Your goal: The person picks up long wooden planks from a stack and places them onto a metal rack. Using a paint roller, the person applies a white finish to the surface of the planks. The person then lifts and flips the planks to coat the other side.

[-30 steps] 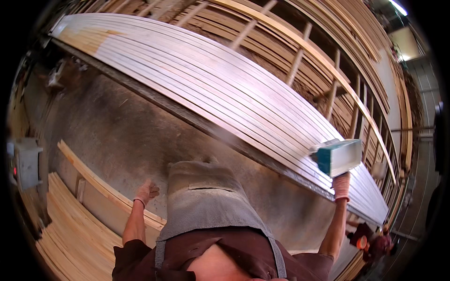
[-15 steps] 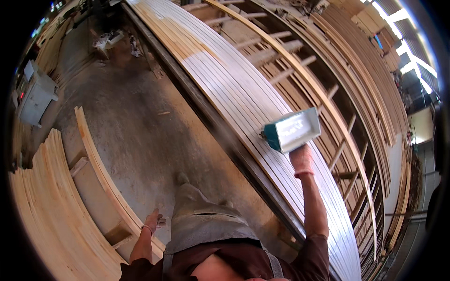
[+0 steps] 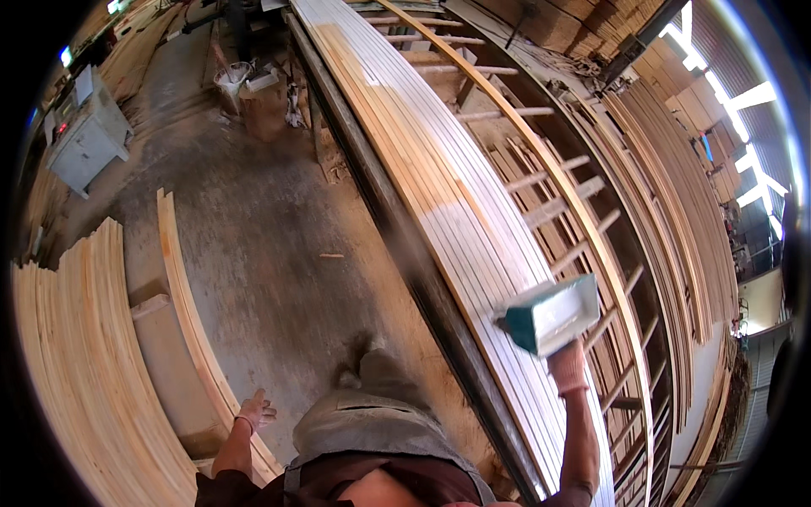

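Observation:
My right hand [image 3: 568, 369], in a pinkish glove, is closed on a teal box-shaped paint applicator [image 3: 530, 327] with a white, paint-smeared inside. The applicator rests over or just above a row of long narrow wooden strips [image 3: 460, 241] laid side by side; I cannot tell whether it touches them. White coating covers the near part of the strips and their far right side, while a band farther off shows bare yellowish wood. My left hand [image 3: 257, 411] hangs empty at the lower left, fingers apart, beside a long pale board [image 3: 187, 313].
A dark beam [image 3: 380, 215] runs along the strips' left edge. Rack rungs [image 3: 570, 253] and a long wooden rail [image 3: 583, 194] lie to the right. Stacked pale boards [image 3: 76, 338] stand at the left. Farther off are a white bucket [image 3: 232, 78] and a grey cabinet [image 3: 89, 139].
My view has shifted forward along the strips, with more bare wood showing. The applicator, still in my right hand, appears lower in view. My left hand has shifted slightly left, its fingers still apart.

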`<state>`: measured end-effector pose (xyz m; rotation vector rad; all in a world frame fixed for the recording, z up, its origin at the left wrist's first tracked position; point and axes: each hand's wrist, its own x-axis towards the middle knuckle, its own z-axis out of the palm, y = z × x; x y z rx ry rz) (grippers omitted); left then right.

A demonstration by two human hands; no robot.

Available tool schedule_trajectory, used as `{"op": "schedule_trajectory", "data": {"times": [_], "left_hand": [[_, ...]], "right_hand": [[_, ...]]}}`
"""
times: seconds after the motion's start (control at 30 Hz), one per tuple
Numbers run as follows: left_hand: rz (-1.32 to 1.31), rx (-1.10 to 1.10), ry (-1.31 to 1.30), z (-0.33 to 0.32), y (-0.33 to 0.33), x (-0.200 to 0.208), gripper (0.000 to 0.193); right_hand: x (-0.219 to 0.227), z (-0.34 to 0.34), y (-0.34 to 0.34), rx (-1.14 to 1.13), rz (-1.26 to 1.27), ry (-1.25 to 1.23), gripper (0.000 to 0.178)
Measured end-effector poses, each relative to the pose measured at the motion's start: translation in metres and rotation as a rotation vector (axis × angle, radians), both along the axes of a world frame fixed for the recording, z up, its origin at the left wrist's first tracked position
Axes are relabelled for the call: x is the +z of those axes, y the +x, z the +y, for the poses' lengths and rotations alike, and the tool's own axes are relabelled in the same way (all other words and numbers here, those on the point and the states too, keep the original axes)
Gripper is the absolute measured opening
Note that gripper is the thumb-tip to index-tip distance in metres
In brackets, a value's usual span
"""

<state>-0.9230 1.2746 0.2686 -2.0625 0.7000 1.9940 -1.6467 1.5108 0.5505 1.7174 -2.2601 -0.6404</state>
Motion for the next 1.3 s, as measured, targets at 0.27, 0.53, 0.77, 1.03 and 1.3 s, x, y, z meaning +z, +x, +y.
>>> {"op": "schedule_trajectory", "data": {"times": [0.27,0.53,0.77,1.03,1.3], "left_hand": [[0.122,0.094,0.045,-0.115,-0.079,-0.013,0.098],[0.129,0.088,0.089,-0.226,-0.121,-0.044,0.102],[0.245,0.200,-0.102,-0.409,-0.137,-0.088,0.072],[0.717,0.406,-0.164,-0.544,-0.081,-0.077,0.034],[0.206,0.188,0.139,-0.604,-0.083,-0.043,0.059]], "right_hand": [[-0.017,-0.193,-0.011,0.117,-0.088,0.303,0.046],[-0.046,-0.488,-0.064,0.213,-0.093,0.082,0.037],[-0.020,-0.804,-0.077,0.246,-0.106,0.177,0.053],[0.016,-1.051,-0.037,-0.218,-0.811,-0.185,0.047],[-0.009,-1.007,-0.027,-0.345,-0.802,-0.185,0.037]]}}
